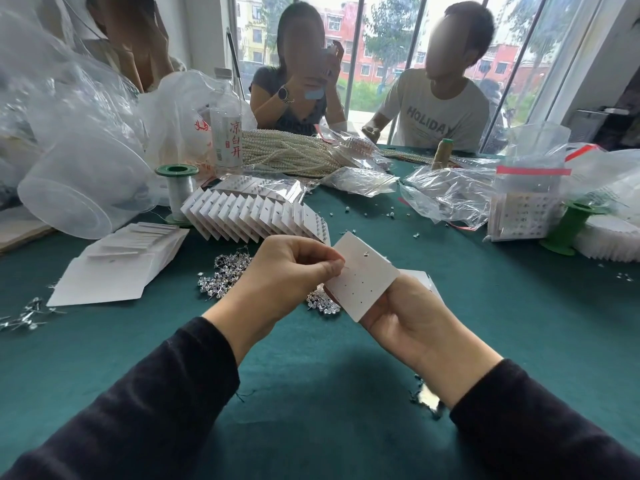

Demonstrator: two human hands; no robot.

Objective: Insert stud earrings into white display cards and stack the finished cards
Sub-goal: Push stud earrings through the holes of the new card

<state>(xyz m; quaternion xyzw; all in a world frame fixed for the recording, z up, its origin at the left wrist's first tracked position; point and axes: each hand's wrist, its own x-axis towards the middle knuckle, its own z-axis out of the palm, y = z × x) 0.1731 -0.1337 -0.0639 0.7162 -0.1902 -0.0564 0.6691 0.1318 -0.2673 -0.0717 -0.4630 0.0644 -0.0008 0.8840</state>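
Green felt covers the table (485,323), on which all the work lies. Crumpled clear plastic bags (69,98) fill the far left, and a clear plastic tub (79,192) lies tipped on its side just in front of them; its contents cannot be made out. Strands of pearl beads (287,154) are heaped at the far centre. A fanned row of finished cards (256,216) stands on edge in front of the beads. To its left a loose stack of blank cards (117,268) lies flat. At the far right a red-striped zip bag (526,202) stands upright and holds carded earrings in its lower half. A clear bottle (225,133) with red lettering stands behind a green-flanged spool (177,192) of pale thread.

Both hands are raised above the table's centre, in dark sleeves. The right hand (408,317) is turned palm up, its fingers curled behind the display card (363,275), which it holds tilted by its lower right corner. The left hand (287,275) is closed, with thumb and forefinger pinched together at the card's left edge on a stud earring (346,269), of which only the thin post shows. The card bears several small holes, and one seated stud (365,253) sits near its top. A pile of loose studs (225,275) lies on the felt beneath and just beyond the left hand.
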